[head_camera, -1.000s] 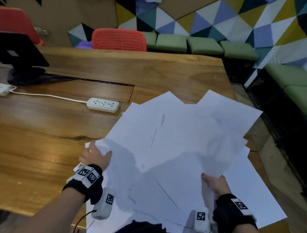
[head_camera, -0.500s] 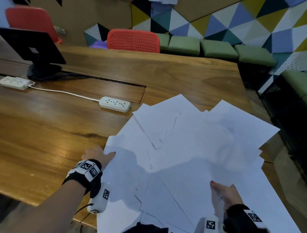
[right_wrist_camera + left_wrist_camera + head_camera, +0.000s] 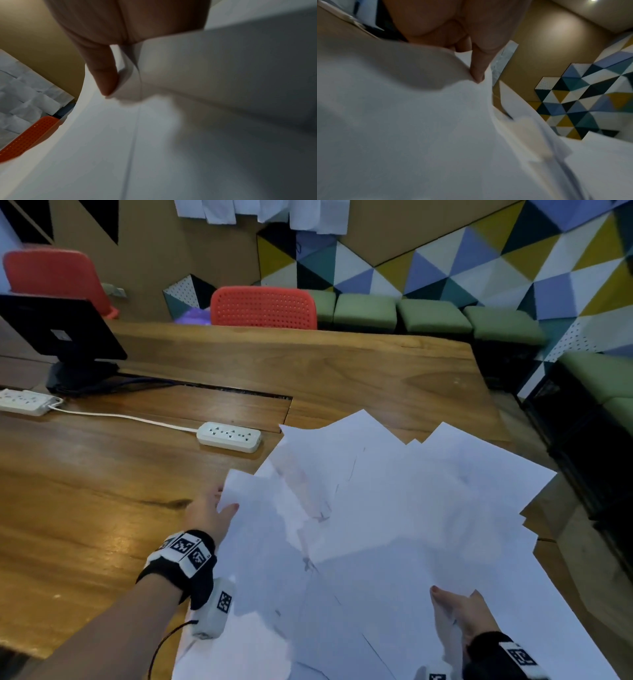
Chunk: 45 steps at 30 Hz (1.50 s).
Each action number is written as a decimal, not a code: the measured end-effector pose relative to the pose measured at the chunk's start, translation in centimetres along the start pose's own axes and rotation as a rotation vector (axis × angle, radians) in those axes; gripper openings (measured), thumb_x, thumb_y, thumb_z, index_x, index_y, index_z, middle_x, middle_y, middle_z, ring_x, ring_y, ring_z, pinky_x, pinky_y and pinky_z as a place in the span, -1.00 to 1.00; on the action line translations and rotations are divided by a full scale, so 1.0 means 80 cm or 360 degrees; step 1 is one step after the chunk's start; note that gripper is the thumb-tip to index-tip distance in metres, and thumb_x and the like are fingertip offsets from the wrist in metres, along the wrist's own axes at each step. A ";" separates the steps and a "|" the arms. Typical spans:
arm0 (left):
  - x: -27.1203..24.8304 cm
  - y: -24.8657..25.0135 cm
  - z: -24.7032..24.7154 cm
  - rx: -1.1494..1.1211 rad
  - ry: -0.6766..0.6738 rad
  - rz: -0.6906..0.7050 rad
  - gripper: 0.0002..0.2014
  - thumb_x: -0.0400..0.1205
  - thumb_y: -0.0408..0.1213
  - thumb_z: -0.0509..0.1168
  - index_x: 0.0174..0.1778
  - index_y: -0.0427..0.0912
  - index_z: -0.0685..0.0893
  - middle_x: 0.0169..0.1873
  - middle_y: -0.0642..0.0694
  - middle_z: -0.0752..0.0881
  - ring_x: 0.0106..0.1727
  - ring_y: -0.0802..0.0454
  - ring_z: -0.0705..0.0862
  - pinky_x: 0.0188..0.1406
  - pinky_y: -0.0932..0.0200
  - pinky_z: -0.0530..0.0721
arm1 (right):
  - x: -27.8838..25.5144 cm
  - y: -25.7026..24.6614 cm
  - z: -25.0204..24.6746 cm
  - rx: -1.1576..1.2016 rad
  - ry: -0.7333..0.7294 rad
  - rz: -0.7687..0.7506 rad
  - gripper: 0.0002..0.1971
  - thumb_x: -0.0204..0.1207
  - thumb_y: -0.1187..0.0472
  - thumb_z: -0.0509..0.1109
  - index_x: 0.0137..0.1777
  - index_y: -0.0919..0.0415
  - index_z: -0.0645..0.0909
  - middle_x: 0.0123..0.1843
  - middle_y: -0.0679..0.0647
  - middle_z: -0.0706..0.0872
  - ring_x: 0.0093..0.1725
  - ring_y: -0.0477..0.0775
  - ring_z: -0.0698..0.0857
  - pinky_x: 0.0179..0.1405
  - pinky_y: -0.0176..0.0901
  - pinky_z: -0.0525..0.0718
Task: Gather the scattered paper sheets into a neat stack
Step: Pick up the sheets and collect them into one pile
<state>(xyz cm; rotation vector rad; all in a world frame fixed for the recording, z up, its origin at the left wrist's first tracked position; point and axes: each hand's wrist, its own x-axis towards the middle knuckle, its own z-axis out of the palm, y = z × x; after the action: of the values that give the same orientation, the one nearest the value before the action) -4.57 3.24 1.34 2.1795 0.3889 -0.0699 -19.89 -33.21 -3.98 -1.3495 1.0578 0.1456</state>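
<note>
The paper sheets (image 3: 394, 525) lay fanned across the bench (image 3: 102, 491), just right of the power strip (image 3: 228, 436). The left hand (image 3: 209, 513) and right hand (image 3: 459, 618), well apart, each pinched an edge, probably to draw the spread inward.

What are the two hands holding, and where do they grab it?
Both hold the papers. The left hand pinches the pile's left edge; the right hand pinches its near edge, thumb on top.
</note>
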 end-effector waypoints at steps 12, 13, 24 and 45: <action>-0.016 -0.032 0.000 0.0588 -0.0215 -0.0478 -0.16 0.44 0.00 0.43 0.50 -0.36 0.21 0.42 -0.40 0.41 0.36 -0.38 0.48 0.25 -0.18 0.54 | -0.012 -0.003 0.004 0.0051 0.0055 -0.0003 -0.04 0.46 0.38 0.44 0.62 0.37 -0.21 0.65 0.36 0.09 0.59 0.34 0.22 0.52 0.21 0.22; -0.019 -0.029 0.001 0.0492 -0.0249 -0.0512 -0.17 0.43 -0.01 0.44 0.49 -0.36 0.23 0.38 -0.39 0.46 0.30 -0.38 0.53 0.16 -0.17 0.59 | -0.013 -0.003 0.004 0.0069 0.0044 0.0009 -0.02 0.43 0.36 0.48 0.62 0.37 -0.20 0.64 0.36 0.12 0.58 0.34 0.24 0.51 0.21 0.24; -0.034 -0.012 0.003 -0.0434 -0.0675 -0.0692 -0.56 0.49 -0.38 0.43 0.26 -0.47 0.58 0.26 -0.25 0.64 0.22 -0.21 0.61 0.32 -0.01 0.46 | -0.022 -0.007 0.005 -0.0005 0.0066 0.0029 -0.07 0.48 0.35 0.43 0.62 0.35 -0.19 0.66 0.34 0.07 0.60 0.35 0.20 0.50 0.19 0.24; -0.032 0.046 -0.045 -0.0017 -0.0252 -0.0102 -0.88 0.57 -0.35 0.28 -0.03 -0.28 0.66 -0.17 -0.20 0.76 -0.10 -0.22 0.72 0.03 -0.09 0.68 | -0.026 -0.014 0.003 -0.0036 0.0017 0.0034 -0.06 0.48 0.39 0.42 0.62 0.38 -0.23 0.62 0.40 0.16 0.58 0.35 0.22 0.51 0.19 0.21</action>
<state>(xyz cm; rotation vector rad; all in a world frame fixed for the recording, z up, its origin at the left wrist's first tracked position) -6.18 3.42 6.80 2.1335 0.3674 -0.2732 -20.22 -32.31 -1.78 -1.3611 1.0829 0.1668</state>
